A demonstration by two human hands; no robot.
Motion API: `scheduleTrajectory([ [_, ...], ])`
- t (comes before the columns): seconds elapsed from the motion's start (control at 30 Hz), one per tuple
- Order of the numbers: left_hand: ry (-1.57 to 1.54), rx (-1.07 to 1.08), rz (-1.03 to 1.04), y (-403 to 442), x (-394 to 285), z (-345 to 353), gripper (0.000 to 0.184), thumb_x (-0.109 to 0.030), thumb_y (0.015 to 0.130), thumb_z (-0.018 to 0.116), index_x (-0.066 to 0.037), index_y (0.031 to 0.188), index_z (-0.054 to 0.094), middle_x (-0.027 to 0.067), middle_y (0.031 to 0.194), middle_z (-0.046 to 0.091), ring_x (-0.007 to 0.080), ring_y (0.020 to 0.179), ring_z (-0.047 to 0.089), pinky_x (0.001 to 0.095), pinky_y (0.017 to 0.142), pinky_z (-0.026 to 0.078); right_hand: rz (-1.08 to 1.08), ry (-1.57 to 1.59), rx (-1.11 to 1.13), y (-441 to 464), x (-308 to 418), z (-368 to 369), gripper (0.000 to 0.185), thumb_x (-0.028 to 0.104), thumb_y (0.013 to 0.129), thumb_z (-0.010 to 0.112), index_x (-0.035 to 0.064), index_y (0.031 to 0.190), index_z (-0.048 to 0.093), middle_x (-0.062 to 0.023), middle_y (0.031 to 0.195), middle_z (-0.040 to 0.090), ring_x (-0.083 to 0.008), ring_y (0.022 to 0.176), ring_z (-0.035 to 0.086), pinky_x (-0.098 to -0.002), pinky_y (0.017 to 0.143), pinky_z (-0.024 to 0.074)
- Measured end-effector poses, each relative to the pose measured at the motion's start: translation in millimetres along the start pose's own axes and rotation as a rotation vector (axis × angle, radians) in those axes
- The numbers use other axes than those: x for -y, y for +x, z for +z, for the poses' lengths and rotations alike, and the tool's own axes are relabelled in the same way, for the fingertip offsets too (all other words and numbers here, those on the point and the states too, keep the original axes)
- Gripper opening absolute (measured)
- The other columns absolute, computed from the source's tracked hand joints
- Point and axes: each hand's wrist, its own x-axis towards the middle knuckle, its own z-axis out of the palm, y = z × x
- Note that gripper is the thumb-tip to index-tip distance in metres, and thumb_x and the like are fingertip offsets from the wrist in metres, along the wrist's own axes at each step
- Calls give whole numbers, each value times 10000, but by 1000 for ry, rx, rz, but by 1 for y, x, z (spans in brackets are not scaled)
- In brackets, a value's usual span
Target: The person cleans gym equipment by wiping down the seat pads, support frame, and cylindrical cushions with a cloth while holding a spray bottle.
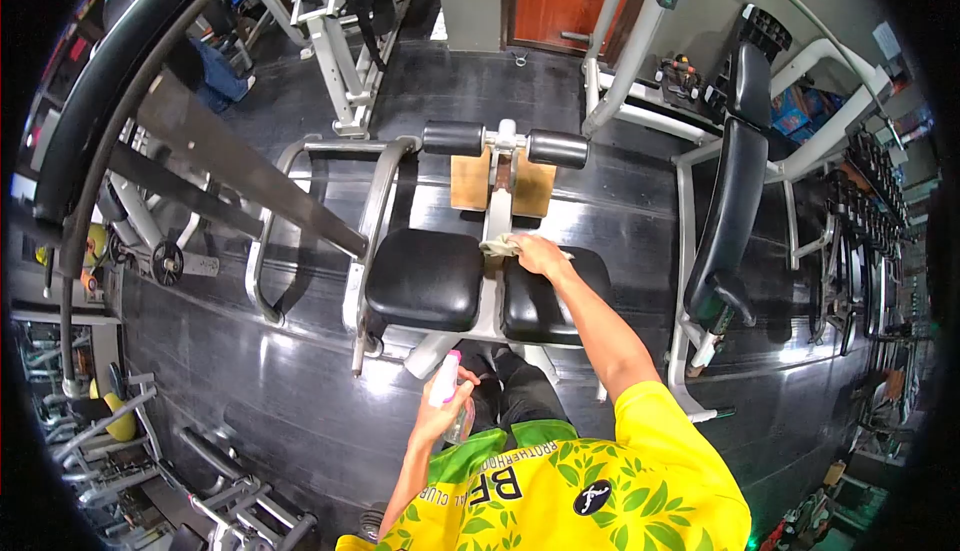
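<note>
I've got the right arm stretched over the bench (425, 276), right hand (537, 254) palm-down, fingers closed on a cloth (496, 247) at the far inner corner of its right pad (560, 296). Left arm's bent, left hand (442, 406) on the bench's near side, wrapped round a spray bottle (446, 379). Rollers (453, 138) sit beyond the bench, a beam (250, 171) slants in on its left, another machine (722, 216) stands right.

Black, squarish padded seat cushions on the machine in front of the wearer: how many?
2: the left cushion, left of the silver-grey metal beam, and the right cushion, right of it, partly covered by the right forearm. No others seem hidden.
</note>
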Motion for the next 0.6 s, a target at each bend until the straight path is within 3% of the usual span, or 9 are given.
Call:
scheduleTrajectory([
  [0.07, -31, -16, 14, -11, 6, -9, 137, -127, 873, 610, -23, 948, 560, 54, 869, 638, 62, 577, 553, 228, 542, 458, -59, -213, 99, -3, 21, -1, 386, 113, 796, 500, 170, 1169, 577, -137, 1175, 592, -321, 1024, 599, -470, 862, 484],
  [0.2, -49, -44, 1, -30, 19, -19, 140, -130, 876, 607, -22, 951, 559, 55, 861, 638, 63, 577, 550, 229, 545, 459, -108, -310, 58, -44, 53, 2, 368, 115, 790, 521, 196, 1141, 595, -135, 1201, 576, -336, 1048, 589, -502, 826, 495],
  [0.3, -33, -26, 20, -39, 29, -23, 145, -123, 874, 606, -13, 952, 554, 68, 877, 640, 68, 566, 549, 235, 532, 458, -158, -300, 24, -85, 74, 4, 374, 76, 779, 516, 150, 1138, 594, -149, 1232, 552, -320, 1114, 544, -529, 828, 483],
  [0.37, -65, -29, 22, -43, 29, -23, 144, -118, 870, 609, -11, 948, 550, 76, 878, 640, 73, 563, 549, 237, 527, 457, -246, -301, -151, -115, 76, 14, 344, 43, 742, 543, 107, 1072, 614, -145, 1178, 575, -307, 1132, 520, -491, 852, 476],
  [0.4, -58, -22, 40, -44, 26, -23, 142, -116, 870, 608, -11, 945, 549, 77, 878, 640, 74, 563, 548, 237, 528, 458, -329, -240, -293, -126, 75, 19, 272, 14, 708, 565, 78, 962, 640, -111, 1005, 639, -311, 1144, 498, -422, 964, 396],
  [0.5, -70, 0, 66, -45, 25, -21, 136, -113, 871, 605, -13, 940, 547, 75, 875, 640, 76, 564, 549, 237, 531, 459, -396, -231, -350, -161, 69, 22, 399, -7, 703, 558, 98, 1084, 614, -120, 1101, 598, -301, 1223, 426, -400, 1034, 330],
  [0.53, -81, 6, 66, -45, 26, -21, 131, -111, 871, 602, -13, 938, 546, 72, 873, 640, 76, 565, 550, 237, 533, 460, -368, -222, -328, -172, 64, 25, 469, -27, 700, 558, 122, 1144, 591, -116, 1220, 543, -299, 1242, 418, -403, 1055, 318],
  [0.6, -64, 24, 73, -45, 27, -21, 132, -112, 870, 604, -14, 939, 549, 66, 871, 639, 76, 566, 550, 237, 535, 460, -366, -199, -374, -192, 53, 33, 473, -33, 687, 557, 125, 1131, 602, -109, 1199, 551, -298, 1226, 435, -402, 1055, 324],
])
